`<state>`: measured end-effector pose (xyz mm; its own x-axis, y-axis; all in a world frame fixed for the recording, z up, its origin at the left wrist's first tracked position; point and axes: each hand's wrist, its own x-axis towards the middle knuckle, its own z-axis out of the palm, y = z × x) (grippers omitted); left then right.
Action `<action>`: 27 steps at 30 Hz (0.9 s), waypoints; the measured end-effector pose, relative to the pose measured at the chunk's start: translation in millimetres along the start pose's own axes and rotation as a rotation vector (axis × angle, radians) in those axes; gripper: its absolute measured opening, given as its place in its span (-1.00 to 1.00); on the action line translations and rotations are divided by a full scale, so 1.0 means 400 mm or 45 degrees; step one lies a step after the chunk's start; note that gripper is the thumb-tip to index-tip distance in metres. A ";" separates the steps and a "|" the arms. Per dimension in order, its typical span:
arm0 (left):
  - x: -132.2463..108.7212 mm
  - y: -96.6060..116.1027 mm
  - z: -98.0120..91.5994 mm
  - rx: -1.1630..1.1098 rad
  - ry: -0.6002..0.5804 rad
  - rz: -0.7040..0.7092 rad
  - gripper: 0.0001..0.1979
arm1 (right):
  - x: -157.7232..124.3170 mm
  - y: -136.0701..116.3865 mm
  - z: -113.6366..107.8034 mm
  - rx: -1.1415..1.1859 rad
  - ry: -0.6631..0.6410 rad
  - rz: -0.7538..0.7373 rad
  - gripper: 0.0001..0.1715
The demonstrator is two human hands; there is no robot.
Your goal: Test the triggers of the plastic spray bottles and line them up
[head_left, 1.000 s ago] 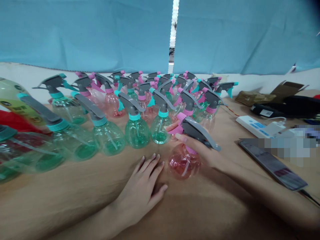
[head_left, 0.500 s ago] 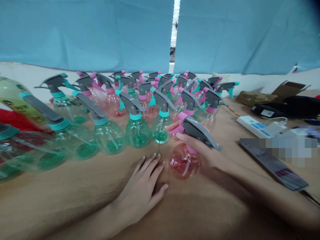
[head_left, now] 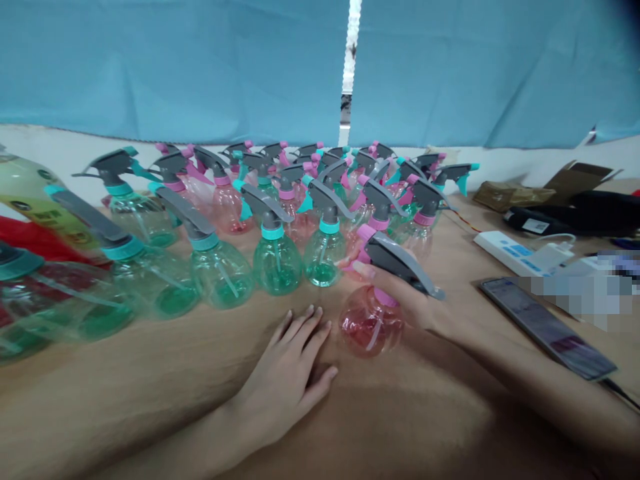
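My right hand [head_left: 400, 297] grips the neck of a pink spray bottle [head_left: 371, 325] with a grey and pink trigger head [head_left: 400, 261]; two fingers lie on the trigger. The bottle stands on the tan cloth-covered table [head_left: 150, 393], just in front of the rows of other bottles. My left hand [head_left: 290, 380] lies flat on the cloth with fingers spread, its fingertips a little left of the pink bottle and holding nothing.
Several green and pink spray bottles [head_left: 277, 253] stand in rows behind my hands, more at the left edge [head_left: 60, 300]. A phone [head_left: 547, 328], a white power strip [head_left: 515, 253] and a black item [head_left: 575, 213] lie at the right. Blue curtain behind.
My right fingers have curled in closer on the trigger of the pink bottle. The left hand has stayed put; the view shifted slightly.
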<state>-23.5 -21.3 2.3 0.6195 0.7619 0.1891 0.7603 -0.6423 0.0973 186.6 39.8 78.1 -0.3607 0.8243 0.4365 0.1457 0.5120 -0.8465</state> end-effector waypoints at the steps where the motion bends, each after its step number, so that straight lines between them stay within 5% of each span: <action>1: 0.000 0.000 0.000 0.003 0.003 0.003 -0.50 | 0.000 0.001 0.000 -0.020 -0.006 0.007 -0.79; 9: -0.002 0.000 -0.001 0.022 -0.005 0.004 -0.49 | -0.008 -0.006 0.001 -0.106 0.030 -0.051 -0.66; 14: 0.000 -0.005 0.005 0.006 0.024 0.011 -0.50 | -0.009 -0.012 0.004 -0.025 -0.013 -0.020 -0.79; 27: -0.003 -0.004 0.009 -0.061 0.075 -0.010 -0.46 | -0.019 0.012 0.013 -0.129 0.024 -0.023 -0.54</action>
<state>-24.6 -20.9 -1.6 0.5998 0.7617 0.2449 0.7540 -0.6405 0.1454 185.4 34.6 69.1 -0.3466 0.8185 0.4581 0.2322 0.5481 -0.8036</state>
